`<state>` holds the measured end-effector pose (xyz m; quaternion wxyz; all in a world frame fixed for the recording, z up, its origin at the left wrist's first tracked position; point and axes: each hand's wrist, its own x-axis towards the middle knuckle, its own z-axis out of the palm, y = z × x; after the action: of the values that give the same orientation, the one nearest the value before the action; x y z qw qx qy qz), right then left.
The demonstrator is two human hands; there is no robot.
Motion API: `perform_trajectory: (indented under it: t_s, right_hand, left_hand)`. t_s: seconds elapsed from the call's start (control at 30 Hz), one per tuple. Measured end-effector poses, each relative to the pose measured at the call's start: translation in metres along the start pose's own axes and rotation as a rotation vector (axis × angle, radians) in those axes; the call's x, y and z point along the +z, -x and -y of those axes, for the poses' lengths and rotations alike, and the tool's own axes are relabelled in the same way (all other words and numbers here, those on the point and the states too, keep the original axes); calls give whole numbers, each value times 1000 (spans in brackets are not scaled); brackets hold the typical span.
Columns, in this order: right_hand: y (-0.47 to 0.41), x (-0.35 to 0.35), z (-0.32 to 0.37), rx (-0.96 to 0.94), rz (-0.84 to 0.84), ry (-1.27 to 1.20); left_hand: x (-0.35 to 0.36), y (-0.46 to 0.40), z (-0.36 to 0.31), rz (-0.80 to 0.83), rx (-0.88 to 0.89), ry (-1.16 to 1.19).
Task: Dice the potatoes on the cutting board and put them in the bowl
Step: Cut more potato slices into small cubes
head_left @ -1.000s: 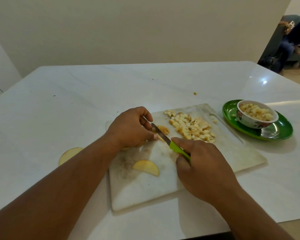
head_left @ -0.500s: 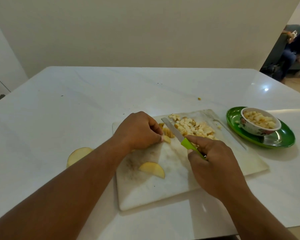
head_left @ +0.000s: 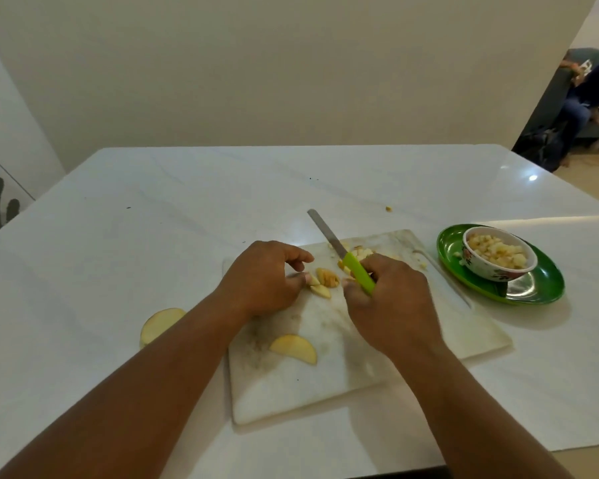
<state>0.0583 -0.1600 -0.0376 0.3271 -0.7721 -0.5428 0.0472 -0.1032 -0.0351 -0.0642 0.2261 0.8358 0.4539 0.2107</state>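
Since half a second ago we have lifted the knife (head_left: 339, 252) so its blade points up and away, off the potato strips (head_left: 322, 283). Our right hand (head_left: 391, 302) is wrapped round the green handle. Our left hand (head_left: 267, 278), fingers curled, pinches the strips on the cutting board (head_left: 325, 385). Diced potato (head_left: 367, 253) lies behind the knife; a potato slice (head_left: 294, 348) rests nearer us, another slice (head_left: 159, 324) on the white table (head_left: 153, 236). The flowered bowl (head_left: 498, 259), holding dice, sits on a green plate (head_left: 540, 288) beside the board. We can read no writing.
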Motion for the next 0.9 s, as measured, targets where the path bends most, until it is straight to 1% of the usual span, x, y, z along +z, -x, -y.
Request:
perform_trajectory:
  t_s: [0.1, 0.2, 0.27, 0.37, 0.5, 0.6, 0.67, 0.77, 0.9]
  right_hand:
    - [-17, 10, 7, 16, 103, 15]
    - [-28, 21, 9, 23, 233, 107]
    - [-33, 26, 8, 11, 268, 154]
    - [-43, 27, 8, -57, 327, 224]
    - [-59, 19, 10, -110, 456, 202]
    - [-74, 18, 9, -145, 525, 150]
    - [-79, 19, 7, -148, 548, 117]
    - [-80, 20, 0, -142, 516, 67]
    - [-78, 19, -8, -167, 450, 47]
  left_hand:
    - [-2, -1, 0, 44, -3, 34]
    - [-2, -2, 4, 64, 15, -7]
    - [-2, -2, 1, 74, 19, -43]
    - [-4, -4, -4, 66, 1, -64]
    - [-6, 1, -11, 36, -8, -108]
    - [-5, 4, -18, 20, 14, -237]
    - [-5, 4, -20, 38, 23, -275]
    - [-3, 2, -17, 49, 15, -196]
    - [0, 1, -14, 41, 145, -303]
